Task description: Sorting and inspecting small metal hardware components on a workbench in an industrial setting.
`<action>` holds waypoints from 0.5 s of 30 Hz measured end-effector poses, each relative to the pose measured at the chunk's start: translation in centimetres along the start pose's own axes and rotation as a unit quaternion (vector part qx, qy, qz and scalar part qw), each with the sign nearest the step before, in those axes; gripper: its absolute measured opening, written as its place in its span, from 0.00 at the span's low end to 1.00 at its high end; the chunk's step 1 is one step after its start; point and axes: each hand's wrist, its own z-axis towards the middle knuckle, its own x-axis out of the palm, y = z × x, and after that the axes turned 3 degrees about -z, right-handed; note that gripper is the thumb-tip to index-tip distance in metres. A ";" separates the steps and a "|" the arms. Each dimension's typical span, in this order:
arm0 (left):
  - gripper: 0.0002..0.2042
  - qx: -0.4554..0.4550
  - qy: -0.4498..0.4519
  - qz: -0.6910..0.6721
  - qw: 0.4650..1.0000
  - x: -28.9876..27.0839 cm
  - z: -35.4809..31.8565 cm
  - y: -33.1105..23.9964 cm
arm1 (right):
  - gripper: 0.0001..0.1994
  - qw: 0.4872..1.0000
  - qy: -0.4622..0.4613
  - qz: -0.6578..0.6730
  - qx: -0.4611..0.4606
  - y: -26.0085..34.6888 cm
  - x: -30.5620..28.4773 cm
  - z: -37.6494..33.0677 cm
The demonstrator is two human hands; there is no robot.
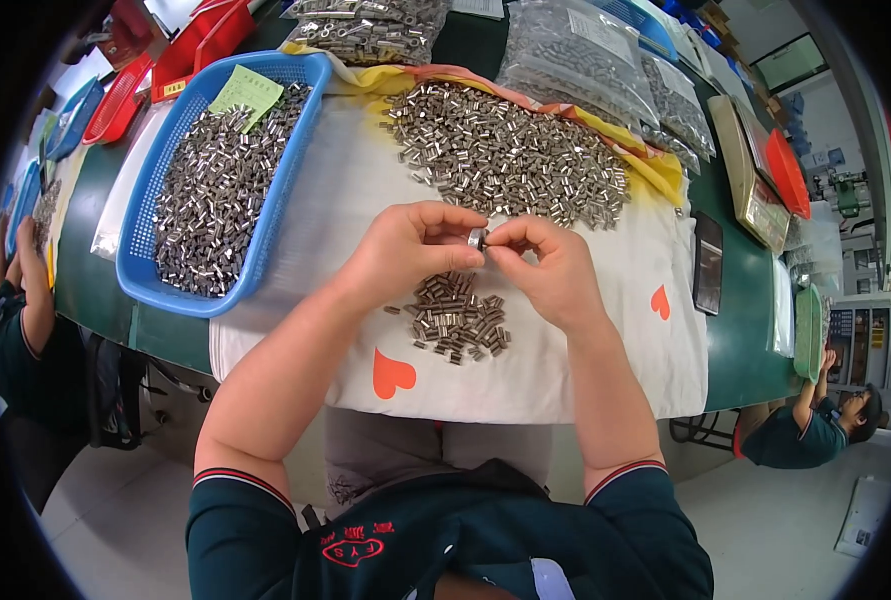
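Note:
My left hand [415,245] is closed, pinching a short round metal piece [476,239] between thumb and fingers. From the other side my right hand [547,262] meets it with thumb and forefinger pressed together; whatever small part they hold is hidden. Right under both hands lies a small pile of metal sleeves [457,318] on a white cloth [300,345] printed with red hearts. A much larger heap of similar shiny sleeves [505,150] spreads just beyond my fingers, against the cloth's yellow and red border.
A blue basket [255,270] full of sleeves and a green note stands at left. Bags of metal parts [575,60] lie at the back. A dark phone [707,262] rests on the green table [745,340] at right. Other people sit at both sides, including one person [805,435] at far right.

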 end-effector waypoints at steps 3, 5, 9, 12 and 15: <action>0.17 0.007 0.006 0.048 0.999 0.0 0.1 -0.2 | 0.04 0.999 -0.004 -0.039 -0.034 0.0 0.1 -0.3; 0.18 0.001 -0.006 0.086 0.996 0.1 0.2 -0.2 | 0.04 0.995 -0.020 -0.072 -0.068 -0.1 0.2 -0.3; 0.17 -0.005 -0.038 0.150 0.988 -0.2 -0.2 0.6 | 0.04 0.942 -0.089 -0.238 -0.220 -0.1 1.7 -0.6; 0.15 -0.002 -0.010 -0.007 1.000 -0.5 -0.5 0.2 | 0.04 0.951 -0.110 -0.198 -0.211 0.0 1.6 -0.6; 0.15 -0.007 -0.013 0.031 0.999 -0.2 -0.5 0.0 | 0.04 0.975 -0.076 -0.137 -0.158 0.1 1.3 -0.9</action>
